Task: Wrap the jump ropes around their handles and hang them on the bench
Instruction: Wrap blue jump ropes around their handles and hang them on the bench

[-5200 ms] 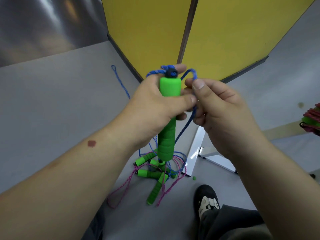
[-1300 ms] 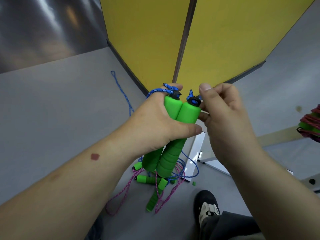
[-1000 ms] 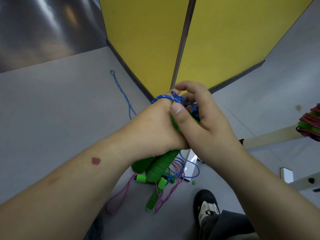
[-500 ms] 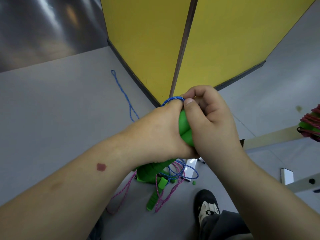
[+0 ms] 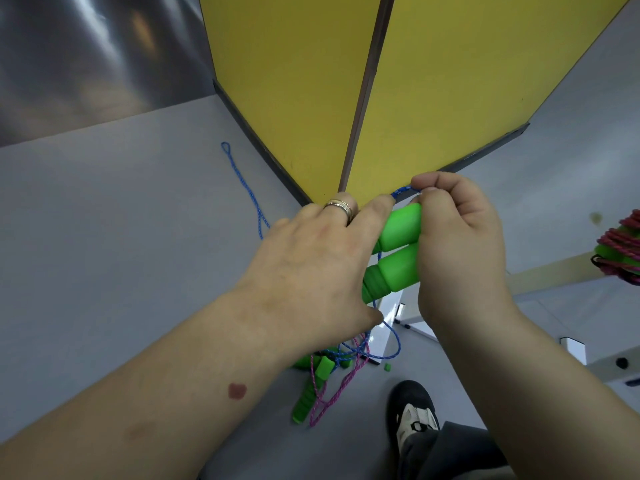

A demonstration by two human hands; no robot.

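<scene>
Two green foam handles (image 5: 398, 247) of a blue jump rope lie side by side, tilted, between my hands. My left hand (image 5: 311, 271) covers their lower part from above, fingers and thumb curled round them. My right hand (image 5: 457, 244) holds the top ends and pinches the blue rope (image 5: 401, 192) just above them between thumb and forefinger. A loop of the same rope hangs below the handles, and its far bend trails over the grey floor to the left. At the right edge a wrapped pink rope (image 5: 620, 251) hangs on the bench (image 5: 554, 270).
On the floor below my hands lies a pile of green handles with pink and blue rope (image 5: 322, 379). My shoe (image 5: 414, 415) stands beside it. Yellow wall panels (image 5: 433, 81) meet in a corner ahead. A white frame (image 5: 389, 320) is partly hidden behind my hands.
The handles have tipped from upright to nearly level. My left hand turned its back upward over them. My right hand moved to their top ends and pulled the blue rope off to the right.
</scene>
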